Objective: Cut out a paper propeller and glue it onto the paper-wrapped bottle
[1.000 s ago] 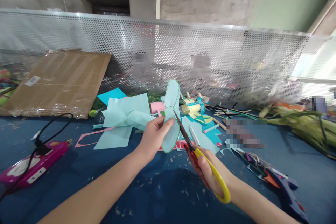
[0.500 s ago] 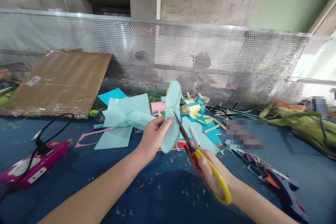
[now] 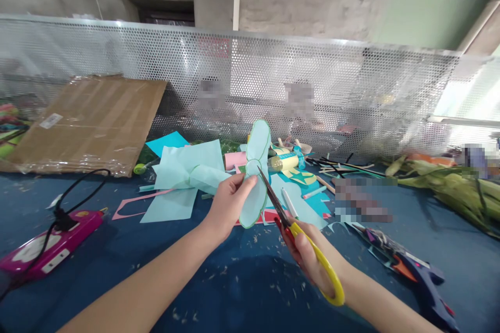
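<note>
My left hand pinches a pale green paper cut-out with a darker green outline, held upright above the blue table. The cut-out has two rounded lobes, one above and one below my fingers. My right hand grips scissors with yellow and red handles. Their blades point up and left and touch the cut-out's right edge near its narrow middle.
Pale green sheets, pink and blue scraps and paper tubes lie behind the hands. A pink power strip with a black cable sits left, a glue gun right, corn husks far right. Cardboard leans on a perforated metal screen.
The hands, cut-out and scissors hold nearly the same pose; the cut-out's tilt shifts very slightly.
</note>
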Tool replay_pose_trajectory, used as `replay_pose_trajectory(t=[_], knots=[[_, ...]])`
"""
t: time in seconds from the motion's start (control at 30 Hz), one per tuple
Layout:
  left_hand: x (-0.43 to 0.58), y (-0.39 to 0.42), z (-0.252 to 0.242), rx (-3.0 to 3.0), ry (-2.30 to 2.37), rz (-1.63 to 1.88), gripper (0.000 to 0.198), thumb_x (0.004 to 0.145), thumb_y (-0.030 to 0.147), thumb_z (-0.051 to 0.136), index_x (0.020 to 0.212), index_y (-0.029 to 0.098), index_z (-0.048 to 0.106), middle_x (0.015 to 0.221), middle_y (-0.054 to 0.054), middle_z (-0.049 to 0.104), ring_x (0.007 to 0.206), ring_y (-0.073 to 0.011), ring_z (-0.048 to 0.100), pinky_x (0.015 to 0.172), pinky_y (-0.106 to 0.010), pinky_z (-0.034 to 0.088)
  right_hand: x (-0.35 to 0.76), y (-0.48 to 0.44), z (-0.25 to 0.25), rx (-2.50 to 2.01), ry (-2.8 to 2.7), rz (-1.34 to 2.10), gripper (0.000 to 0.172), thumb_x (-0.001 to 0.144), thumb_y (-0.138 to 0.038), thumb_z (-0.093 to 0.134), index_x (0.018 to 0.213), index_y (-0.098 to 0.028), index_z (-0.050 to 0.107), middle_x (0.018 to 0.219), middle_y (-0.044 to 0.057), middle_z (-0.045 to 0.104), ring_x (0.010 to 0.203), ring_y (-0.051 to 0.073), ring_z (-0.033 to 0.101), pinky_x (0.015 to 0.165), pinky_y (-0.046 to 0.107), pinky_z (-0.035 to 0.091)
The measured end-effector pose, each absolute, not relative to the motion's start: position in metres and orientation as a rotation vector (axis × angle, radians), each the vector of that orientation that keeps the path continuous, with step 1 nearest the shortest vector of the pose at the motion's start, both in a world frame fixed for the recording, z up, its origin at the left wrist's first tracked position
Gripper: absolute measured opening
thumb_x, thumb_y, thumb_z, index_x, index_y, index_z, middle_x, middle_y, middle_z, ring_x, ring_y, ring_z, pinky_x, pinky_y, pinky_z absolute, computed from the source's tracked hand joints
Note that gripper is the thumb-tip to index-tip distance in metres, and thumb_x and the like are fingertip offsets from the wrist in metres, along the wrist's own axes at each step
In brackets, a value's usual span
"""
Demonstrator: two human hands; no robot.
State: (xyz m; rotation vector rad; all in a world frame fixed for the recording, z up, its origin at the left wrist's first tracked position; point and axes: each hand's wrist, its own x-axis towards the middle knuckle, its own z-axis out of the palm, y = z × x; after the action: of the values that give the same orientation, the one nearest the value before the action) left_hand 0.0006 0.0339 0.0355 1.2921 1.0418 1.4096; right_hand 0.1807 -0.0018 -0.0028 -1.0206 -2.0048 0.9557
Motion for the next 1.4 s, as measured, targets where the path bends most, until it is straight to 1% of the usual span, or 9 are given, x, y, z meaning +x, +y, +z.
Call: replay_pose_trajectory(t=[0.23,0.4,0.57,0.73,0.93,1.0,1.1,1.2,1.4], knots=[[-0.001,0.036,0.035,1.279,0.952,1.414,0.026,0.075,0.044,0.063,0.077,0.018,0.066,0.068,0.000,0.063,0.064,-0.0160,0.054,0.061,-0.025,0.040,0.180,-0.003,0.005,-1.029,-2.058,0.833,0.063,0.079,-0.079,0.017,0.067,-0.021,0.038,0.050,-0.004,0.037,0.043,0.011,0.031,0.041,0.025,0.025],[-0.003,0.038,0.032,1.217,0.969,1.430,0.026,0.075,0.043,0.064,0.074,0.017,0.066,0.062,0.001,0.059,0.060,-0.0145,0.052,0.057,-0.023,0.038,0.182,-0.002,0.005,-0.996,-2.069,0.851,0.062,0.080,-0.079,0.018,0.065,-0.022,0.036,0.050,-0.005,0.036,0.044,0.010,0.029,0.042,0.026,0.025],[-0.005,0.041,0.033,1.224,1.068,1.509,0.029,0.075,0.047,0.063,0.071,0.018,0.065,0.059,0.001,0.055,0.059,-0.0139,0.049,0.054,-0.024,0.035,0.182,-0.003,0.004,-1.007,-2.082,0.807,0.060,0.081,-0.077,0.017,0.065,-0.022,0.036,0.050,-0.005,0.036,0.045,0.010,0.030,0.044,0.026,0.025],[-0.006,0.040,0.042,1.327,1.053,1.495,0.024,0.072,0.043,0.066,0.075,0.019,0.064,0.066,0.001,0.059,0.062,-0.0134,0.051,0.056,-0.023,0.035,0.182,-0.001,0.002,-1.006,-2.095,0.816,0.061,0.080,-0.078,0.016,0.065,-0.022,0.035,0.050,-0.005,0.036,0.045,0.010,0.030,0.043,0.026,0.024],[-0.007,0.040,0.043,1.347,1.000,1.485,0.025,0.073,0.042,0.065,0.073,0.017,0.062,0.069,0.000,0.061,0.065,-0.0137,0.053,0.058,-0.023,0.038,0.186,0.001,0.006,-0.945,-2.166,0.776,0.062,0.080,-0.079,0.015,0.068,-0.022,0.036,0.053,-0.005,0.036,0.047,0.011,0.029,0.045,0.026,0.023],[-0.006,0.040,0.043,1.350,0.993,1.468,0.024,0.073,0.040,0.066,0.072,0.016,0.062,0.068,0.000,0.061,0.064,-0.0136,0.053,0.058,-0.023,0.039,0.186,0.000,0.007,-0.930,-2.172,0.777,0.062,0.079,-0.079,0.016,0.070,-0.021,0.037,0.053,-0.005,0.037,0.046,0.011,0.030,0.045,0.026,0.024],[-0.004,0.039,0.042,1.349,0.998,1.453,0.023,0.073,0.038,0.065,0.069,0.016,0.060,0.063,0.002,0.058,0.059,-0.0113,0.051,0.055,-0.022,0.037,0.186,-0.002,0.008,-0.924,-2.173,0.800,0.062,0.080,-0.079,0.016,0.072,-0.021,0.038,0.053,-0.005,0.039,0.045,0.011,0.032,0.045,0.027,0.026],[-0.003,0.038,0.043,1.358,1.002,1.437,0.024,0.074,0.038,0.065,0.067,0.016,0.058,0.061,0.003,0.056,0.056,-0.0101,0.049,0.053,-0.021,0.034,0.185,-0.002,0.007,-0.929,-2.170,0.802,0.061,0.080,-0.078,0.015,0.071,-0.022,0.038,0.051,-0.005,0.039,0.044,0.012,0.034,0.045,0.027,0.027],[-0.002,0.036,0.043,1.359,0.987,1.434,0.024,0.074,0.038,0.064,0.066,0.016,0.057,0.059,0.003,0.055,0.055,-0.0098,0.047,0.052,-0.020,0.034,0.183,0.001,0.006,-0.932,-2.165,0.777,0.064,0.079,-0.080,0.012,0.069,-0.022,0.038,0.051,-0.003,0.041,0.043,0.011,0.033,0.042,0.027,0.026]])
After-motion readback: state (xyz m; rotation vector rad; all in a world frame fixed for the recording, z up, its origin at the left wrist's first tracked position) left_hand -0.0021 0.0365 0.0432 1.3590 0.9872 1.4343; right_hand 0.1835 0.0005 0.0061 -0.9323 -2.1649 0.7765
